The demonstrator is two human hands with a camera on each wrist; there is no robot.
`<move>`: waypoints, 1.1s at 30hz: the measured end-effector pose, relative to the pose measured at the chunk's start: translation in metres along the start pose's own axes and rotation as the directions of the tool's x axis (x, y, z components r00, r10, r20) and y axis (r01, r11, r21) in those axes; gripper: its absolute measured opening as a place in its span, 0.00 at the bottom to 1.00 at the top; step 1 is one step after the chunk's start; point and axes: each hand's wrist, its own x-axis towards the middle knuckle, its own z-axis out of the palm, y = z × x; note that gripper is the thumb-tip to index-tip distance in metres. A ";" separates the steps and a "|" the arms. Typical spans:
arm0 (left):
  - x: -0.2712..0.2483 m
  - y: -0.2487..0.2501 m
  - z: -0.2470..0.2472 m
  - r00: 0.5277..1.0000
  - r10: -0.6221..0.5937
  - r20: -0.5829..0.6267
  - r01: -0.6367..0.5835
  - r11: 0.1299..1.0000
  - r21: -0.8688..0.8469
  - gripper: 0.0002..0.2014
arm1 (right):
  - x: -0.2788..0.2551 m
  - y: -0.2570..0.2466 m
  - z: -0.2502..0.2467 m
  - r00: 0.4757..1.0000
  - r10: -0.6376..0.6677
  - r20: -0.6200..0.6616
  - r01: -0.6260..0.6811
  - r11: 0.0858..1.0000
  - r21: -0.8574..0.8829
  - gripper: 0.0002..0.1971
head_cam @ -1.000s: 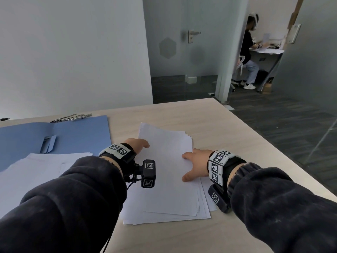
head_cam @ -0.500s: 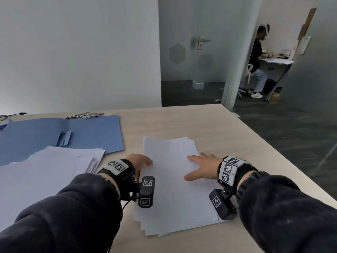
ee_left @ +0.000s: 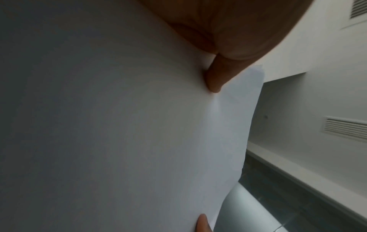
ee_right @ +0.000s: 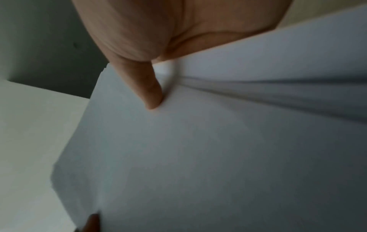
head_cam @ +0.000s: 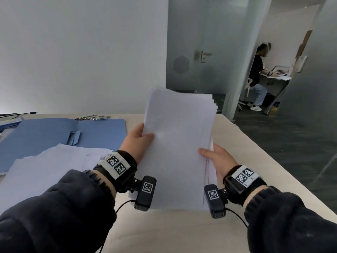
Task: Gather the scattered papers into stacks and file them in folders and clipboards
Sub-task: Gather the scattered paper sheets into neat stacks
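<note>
— What have the hands got right now?

— I have a stack of white papers (head_cam: 177,143) stood on end, its bottom edge down on the worktop (head_cam: 237,143). My left hand (head_cam: 138,143) grips the stack's left edge, thumb laid across the front sheet and the fingers behind. My right hand (head_cam: 218,159) grips the right edge lower down, thumb on the front as well. Both hands are closed round the paper, pinching it from either side.

— Are the sheets squared up?

— No. At the top right corner the edges fan out in steps, and by my right hand the sheets splay a little. The right wrist view shows the thumb (ee_right: 147,92) pressed on the sheet with loose layers beside it; the left wrist view shows the same, thumb (ee_left: 215,78) flat on the paper near its edge.

— And the rest of the worktop?

— To my left lies a second pile of papers (head_cam: 51,165), spread untidily. Behind it a blue folder (head_cam: 54,132) lies open and flat. Some metal clips (head_cam: 93,117) sit just past the folder's far edge, and a black cable (head_cam: 18,114) runs at the far left.
</note>
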 end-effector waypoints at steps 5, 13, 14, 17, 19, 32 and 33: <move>0.009 0.033 -0.018 0.987 0.130 -0.098 -0.139 0.986 -0.090 0.12 | -0.007 -0.049 0.025 0.978 -0.178 -0.105 0.192 0.970 0.146 0.05; -0.008 -0.022 -0.022 0.999 -0.030 -0.044 0.026 0.994 -0.107 0.09 | -0.022 -0.022 0.031 0.981 -0.191 -0.018 0.191 0.969 0.154 0.09; -0.010 -0.028 -0.021 0.998 -0.043 -0.040 0.038 0.992 -0.124 0.09 | -0.023 -0.016 0.031 0.982 -0.190 -0.010 0.189 0.970 0.151 0.12; -0.014 -0.041 -0.016 0.997 -0.073 -0.011 0.070 0.986 -0.148 0.12 | -0.025 -0.005 0.031 0.986 -0.165 0.021 0.159 0.975 0.154 0.35; -0.017 -0.044 -0.012 0.996 -0.088 0.007 0.087 0.981 -0.175 0.13 | -0.024 -0.002 0.033 0.988 -0.150 0.039 0.142 0.977 0.159 0.37; -0.020 -0.040 -0.010 0.998 -0.047 0.030 0.053 0.966 -0.251 0.21 | -0.029 -0.004 0.028 0.983 -0.175 0.047 0.166 0.973 0.158 0.36; -0.022 -0.042 -0.008 0.998 -0.059 0.029 0.065 0.964 -0.259 0.19 | -0.031 -0.003 0.029 0.983 -0.178 0.049 0.169 0.974 0.152 0.35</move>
